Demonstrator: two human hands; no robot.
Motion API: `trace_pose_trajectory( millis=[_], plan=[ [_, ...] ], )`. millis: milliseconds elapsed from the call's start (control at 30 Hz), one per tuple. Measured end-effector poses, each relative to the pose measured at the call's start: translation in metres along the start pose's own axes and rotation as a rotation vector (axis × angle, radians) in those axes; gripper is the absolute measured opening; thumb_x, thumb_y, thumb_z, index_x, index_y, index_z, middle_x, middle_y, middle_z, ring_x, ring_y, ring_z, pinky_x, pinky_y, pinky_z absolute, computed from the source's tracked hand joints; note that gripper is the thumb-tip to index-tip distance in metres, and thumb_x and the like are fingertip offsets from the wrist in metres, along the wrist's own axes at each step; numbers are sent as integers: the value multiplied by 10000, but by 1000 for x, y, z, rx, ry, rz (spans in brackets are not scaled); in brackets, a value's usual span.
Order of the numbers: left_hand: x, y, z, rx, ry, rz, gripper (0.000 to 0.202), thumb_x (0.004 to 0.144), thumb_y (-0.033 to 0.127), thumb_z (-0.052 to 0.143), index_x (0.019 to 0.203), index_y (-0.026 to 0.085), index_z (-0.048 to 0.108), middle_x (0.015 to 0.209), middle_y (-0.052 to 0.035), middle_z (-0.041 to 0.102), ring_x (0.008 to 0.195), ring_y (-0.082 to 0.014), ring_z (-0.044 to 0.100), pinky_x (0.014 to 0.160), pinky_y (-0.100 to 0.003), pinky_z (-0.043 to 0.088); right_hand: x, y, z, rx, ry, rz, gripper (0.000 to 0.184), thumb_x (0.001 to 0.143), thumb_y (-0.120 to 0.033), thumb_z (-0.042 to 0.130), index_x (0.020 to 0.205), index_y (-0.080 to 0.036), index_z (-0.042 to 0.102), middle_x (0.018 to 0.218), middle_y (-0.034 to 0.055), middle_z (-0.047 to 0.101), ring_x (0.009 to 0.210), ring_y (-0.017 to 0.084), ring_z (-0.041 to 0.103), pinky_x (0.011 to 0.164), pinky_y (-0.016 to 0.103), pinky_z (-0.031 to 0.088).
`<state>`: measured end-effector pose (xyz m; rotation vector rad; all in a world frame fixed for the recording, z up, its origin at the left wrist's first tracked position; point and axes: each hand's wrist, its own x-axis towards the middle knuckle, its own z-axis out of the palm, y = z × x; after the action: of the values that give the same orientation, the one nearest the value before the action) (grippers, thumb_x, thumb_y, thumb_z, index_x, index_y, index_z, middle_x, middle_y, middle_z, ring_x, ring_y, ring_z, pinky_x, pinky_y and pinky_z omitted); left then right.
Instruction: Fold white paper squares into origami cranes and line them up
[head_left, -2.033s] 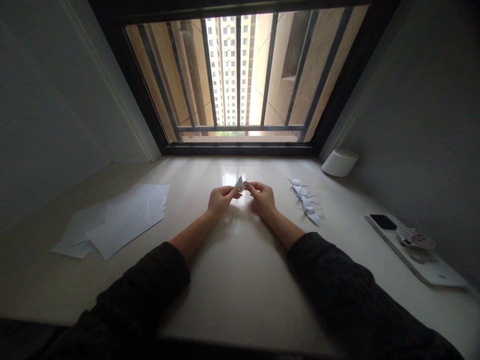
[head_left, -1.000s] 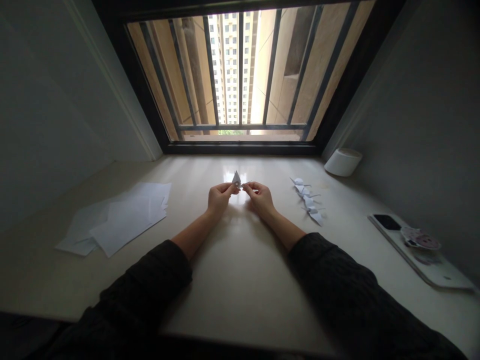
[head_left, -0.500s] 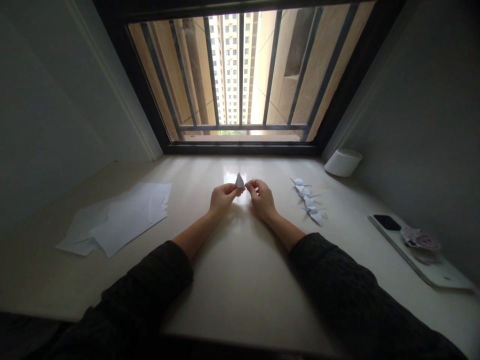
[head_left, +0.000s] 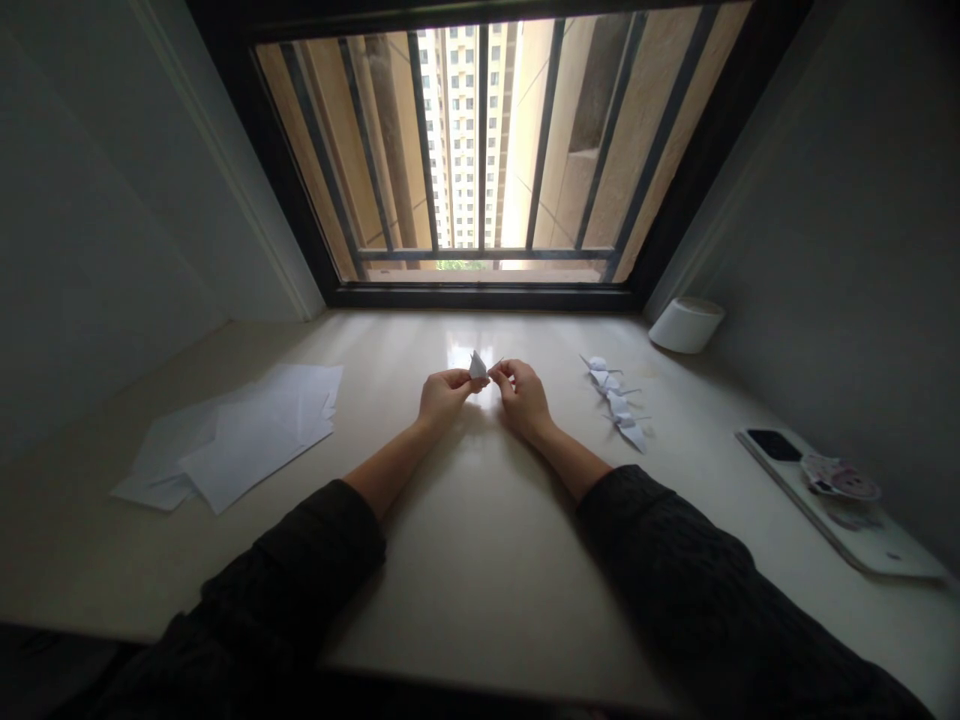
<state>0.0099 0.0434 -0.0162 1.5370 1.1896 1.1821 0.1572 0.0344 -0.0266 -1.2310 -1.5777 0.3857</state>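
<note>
One little folded white paper, pointy on top, is over the windowsill. The left hand pinches it. The right hand's fingertips meet beside it; I can't tell what they grip. Four paper cranes overlap nearby, past them one phone. The sheets are too jumbled to count.

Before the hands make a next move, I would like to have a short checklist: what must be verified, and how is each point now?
1. Left hand pinches the small folded paper: ok.
2. Right hand is at the paper's side: ok.
3. Fine folds are even: cannot tell, too small.
4. Folded pieces lie apart from both hands: ok.
5. Loose sheets are squared up: not ok, they overlap unevenly.
6. Phone lies apart from both hands: ok.
</note>
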Motion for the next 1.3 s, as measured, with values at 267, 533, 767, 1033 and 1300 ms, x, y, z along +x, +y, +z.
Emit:
trace_pose_trajectory(
  millis=[267,533,767,1033,1300],
  plan=[
    [-1,3,1,-45,53,-33,345,632,485,694,732,156,718,761,-75,714,749,-195,639,598,-255,432,0,-2,1,39,0,19,164,823,-329,477,762,-215,577,812,52,611,800,207,535,720,343,425],
    [-1,2,1,0,42,-4,314,665,465,671,718,158,709,734,-70,710,710,-187,639,590,-257,431,-1,0,3,68,4,29,182,823,-353,487,754,-215,583,806,45,616,782,200,540,725,341,426],
    [2,-8,2,109,84,22,259,692,416,645,705,164,705,709,-59,705,654,-181,630,595,-265,430,-2,-1,2,100,0,38,203,809,-390,518,741,-213,590,799,40,622,775,192,546,731,335,426],
    [2,-8,2,101,110,1,258,700,397,644,780,166,726,706,-63,703,646,-180,628,560,-257,419,1,-1,0,222,69,183,316,791,-488,526,811,-192,633,786,41,637,736,182,573,669,305,423],
    [-1,0,2,80,49,-16,325,717,444,630,825,154,725,709,-71,700,639,-164,625,543,-246,416,3,3,-3,257,112,105,278,807,-361,529,1020,-218,638,822,28,615,718,161,559,659,293,435]
  ],
)
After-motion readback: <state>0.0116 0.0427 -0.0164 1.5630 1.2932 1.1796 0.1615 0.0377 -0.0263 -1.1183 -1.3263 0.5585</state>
